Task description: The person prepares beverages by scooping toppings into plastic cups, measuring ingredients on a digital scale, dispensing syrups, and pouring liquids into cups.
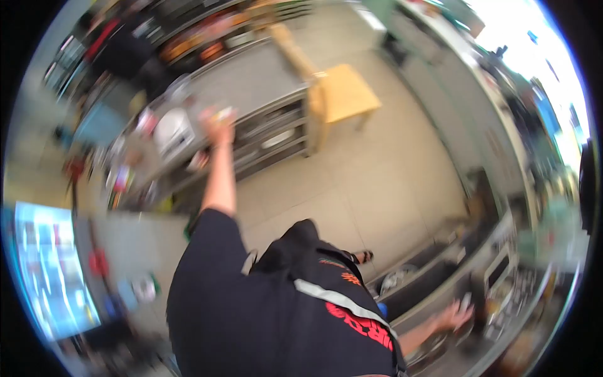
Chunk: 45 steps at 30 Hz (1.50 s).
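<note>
My left hand (218,129) reaches out over the near edge of a steel worktable (251,69). Its fingers look closed around a small pale item with yellow on it (223,114), too blurred to name. Beside that hand on the table sits a white appliance or container (173,131). Low on the right, my right hand (451,317) is above the metal counter. A small white thing (465,302) shows at its fingertips, and blur hides what it is.
A wooden chair (348,94) stands at the table's end. Another person in dark clothing (122,50) is behind the table. A long counter (465,94) runs along the right. Tiled floor (377,182) lies between. A lit glass-door cooler (53,270) is at left.
</note>
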Available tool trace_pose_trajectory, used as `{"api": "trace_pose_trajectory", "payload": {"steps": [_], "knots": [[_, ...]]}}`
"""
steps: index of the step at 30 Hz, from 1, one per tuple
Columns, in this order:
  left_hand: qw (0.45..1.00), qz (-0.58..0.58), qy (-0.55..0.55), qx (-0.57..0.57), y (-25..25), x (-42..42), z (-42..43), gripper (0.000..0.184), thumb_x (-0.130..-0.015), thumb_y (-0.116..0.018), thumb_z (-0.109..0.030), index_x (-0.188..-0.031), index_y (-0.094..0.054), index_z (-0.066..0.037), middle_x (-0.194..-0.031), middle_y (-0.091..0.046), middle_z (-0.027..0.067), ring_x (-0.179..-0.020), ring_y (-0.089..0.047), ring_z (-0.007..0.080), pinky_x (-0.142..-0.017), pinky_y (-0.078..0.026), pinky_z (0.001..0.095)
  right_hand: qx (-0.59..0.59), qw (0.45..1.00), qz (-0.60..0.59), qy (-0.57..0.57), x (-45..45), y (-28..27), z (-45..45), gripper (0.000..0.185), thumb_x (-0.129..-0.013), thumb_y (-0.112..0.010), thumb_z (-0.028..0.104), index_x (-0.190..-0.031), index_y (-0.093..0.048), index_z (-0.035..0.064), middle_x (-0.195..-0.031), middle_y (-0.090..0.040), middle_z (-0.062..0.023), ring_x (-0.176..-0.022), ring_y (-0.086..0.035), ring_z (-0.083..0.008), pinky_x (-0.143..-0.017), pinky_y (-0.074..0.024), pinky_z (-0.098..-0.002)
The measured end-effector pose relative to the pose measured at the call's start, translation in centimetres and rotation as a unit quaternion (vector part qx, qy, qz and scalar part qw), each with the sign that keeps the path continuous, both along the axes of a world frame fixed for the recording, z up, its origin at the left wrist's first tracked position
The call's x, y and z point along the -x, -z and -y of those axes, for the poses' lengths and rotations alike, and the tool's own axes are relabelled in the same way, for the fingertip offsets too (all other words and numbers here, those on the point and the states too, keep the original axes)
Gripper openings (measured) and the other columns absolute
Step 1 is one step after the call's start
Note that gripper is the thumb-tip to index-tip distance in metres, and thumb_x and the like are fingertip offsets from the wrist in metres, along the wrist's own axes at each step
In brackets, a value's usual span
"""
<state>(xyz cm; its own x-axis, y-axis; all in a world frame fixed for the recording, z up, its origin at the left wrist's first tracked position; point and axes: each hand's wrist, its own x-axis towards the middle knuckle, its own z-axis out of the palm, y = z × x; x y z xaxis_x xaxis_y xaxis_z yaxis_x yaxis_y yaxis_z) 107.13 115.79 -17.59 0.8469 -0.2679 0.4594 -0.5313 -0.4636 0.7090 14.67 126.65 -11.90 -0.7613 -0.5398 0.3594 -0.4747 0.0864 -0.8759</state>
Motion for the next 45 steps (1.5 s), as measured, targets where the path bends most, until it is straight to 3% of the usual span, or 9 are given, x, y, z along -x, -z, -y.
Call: {"api": "trace_pose_trajectory", "payload": {"steps": [5, 12, 19, 27, 30, 32, 37, 41, 45], "knots": [[0.979, -0.063, 0.137, -0.137, 7.2, -17.0, -4.4, 0.092, -0.072, -0.085, -0.064, -0.131, -0.065, 0.003, -0.155, -0.044, 0.0249, -0.144, -0.04, 0.0394, -0.122, -0.03, 0.0517, -0.151, 0.927, 0.271, -0.211, -11.2, -9.6, 4.9, 0.057, -0.1, -0.067, 0.023, -0.153, -0.047, 0.0146, -0.126, -0.069, -0.0064, -0.073, -0.065, -0.0099, -0.077, -0.0536, -0.027], [0.96, -0.114, -0.223, -0.124, 5.1, -13.6, -4.2, 0.096, -0.073, -0.085, -0.044, -0.146, -0.044, 0.004, -0.135, -0.06, 0.0311, -0.125, -0.058, 0.049, -0.108, -0.046, 0.0556, -0.174, 0.904, 0.285, -0.269, -11.2, -15.1, 5.5, 0.049, -0.103, -0.065, 0.024, -0.148, -0.053, 0.0096, -0.124, -0.07, -0.0088, -0.072, -0.066, -0.0095, -0.073, -0.0545, -0.0264], [0.984, 0.144, -0.105, -0.021, 8.0, 8.4, 2.7, 0.043, -0.087, -0.062, -0.018, -0.127, -0.058, -0.003, -0.122, -0.064, 0.017, -0.107, -0.062, 0.0362, -0.092, -0.049, 0.0496, -0.082, 0.983, 0.131, -0.099, -0.8, -14.2, 9.0, 0.048, -0.092, -0.078, 0.014, -0.137, -0.064, 0.008, -0.106, -0.075, -0.0045, -0.075, -0.063, -0.0058, -0.064, -0.049, -0.0212], [0.897, -0.147, 0.416, -0.018, 6.6, 50.1, 22.9, 0.046, -0.087, -0.065, -0.006, -0.132, -0.06, -0.008, -0.123, -0.067, 0.0101, -0.103, -0.06, 0.0265, -0.089, -0.05, 0.0396, 0.11, 0.988, -0.076, 0.083, 23.6, -18.8, 16.6, 0.024, -0.093, -0.078, 0.007, -0.115, -0.069, 0.0064, -0.099, -0.073, -0.0022, -0.087, -0.065, -0.0071, -0.079, -0.0499, -0.0219], [0.737, -0.117, 0.661, -0.082, 2.2, 63.0, 32.4, 0.046, -0.089, -0.069, -0.009, -0.135, -0.06, -0.011, -0.124, -0.067, 0.0078, -0.109, -0.061, 0.0238, -0.091, -0.05, 0.0398, 0.208, 0.96, -0.072, 0.172, 24.8, -29.9, 21.8, 0.044, -0.099, -0.071, 0.012, -0.141, -0.061, 0.0076, -0.125, -0.069, -0.0062, -0.101, -0.066, -0.0137, -0.086, -0.0534, -0.0263], [0.673, -0.055, 0.731, -0.098, 1.0, 67.0, 37.0, 0.047, -0.09, -0.069, -0.01, -0.136, -0.059, -0.011, -0.122, -0.068, 0.0071, -0.109, -0.062, 0.023, -0.089, -0.051, 0.0396, 0.241, 0.909, -0.325, 0.099, 30.2, -35.3, 23.7, 0.079, -0.1, -0.068, 0.011, -0.165, -0.024, 0.0138, -0.166, -0.031, -0.0156, -0.118, -0.063, -0.0206, -0.098, -0.0537, -0.0361], [0.56, -0.143, 0.812, -0.079, -7.1, 81.6, 44.9, 0.031, -0.091, -0.069, -0.008, -0.123, -0.068, -0.008, -0.103, -0.073, 0.0069, -0.094, -0.067, 0.023, -0.082, -0.053, 0.0368, 0.19, 0.892, -0.394, 0.116, 36.7, -46.2, 24.9, 0.083, -0.1, -0.068, 0.011, -0.165, -0.016, 0.0125, -0.163, -0.036, -0.0179, -0.114, -0.066, -0.0215, -0.097, -0.0542, -0.0345], [0.352, 0.01, 0.936, -0.011, -17.8, 93.8, 51.3, 0.004, -0.091, -0.072, -0.008, -0.089, -0.075, -0.006, -0.083, -0.072, 0.0082, -0.083, -0.069, 0.0263, -0.075, -0.053, 0.0362, 0.198, 0.849, -0.481, 0.089, 37.2, -48.5, 27.9, 0.073, -0.101, -0.062, 0.012, -0.162, -0.023, 0.0073, -0.133, -0.065, -0.0269, -0.098, -0.072, -0.0179, -0.093, -0.0562, -0.0312], [0.0, 0.072, 0.961, 0.266, -34.3, 107.6, 56.4, 0.008, -0.09, -0.075, -0.015, -0.096, -0.074, -0.009, -0.092, -0.072, 0.0034, -0.087, -0.069, 0.0218, -0.075, -0.053, 0.0375, 0.214, 0.799, -0.562, 0.019, 41.3, -49.1, 28.8, 0.079, -0.102, -0.057, 0.009, -0.164, -0.007, 0.0077, -0.142, -0.054, -0.0333, -0.101, -0.072, -0.0326, -0.094, -0.0567, -0.0431]]}}
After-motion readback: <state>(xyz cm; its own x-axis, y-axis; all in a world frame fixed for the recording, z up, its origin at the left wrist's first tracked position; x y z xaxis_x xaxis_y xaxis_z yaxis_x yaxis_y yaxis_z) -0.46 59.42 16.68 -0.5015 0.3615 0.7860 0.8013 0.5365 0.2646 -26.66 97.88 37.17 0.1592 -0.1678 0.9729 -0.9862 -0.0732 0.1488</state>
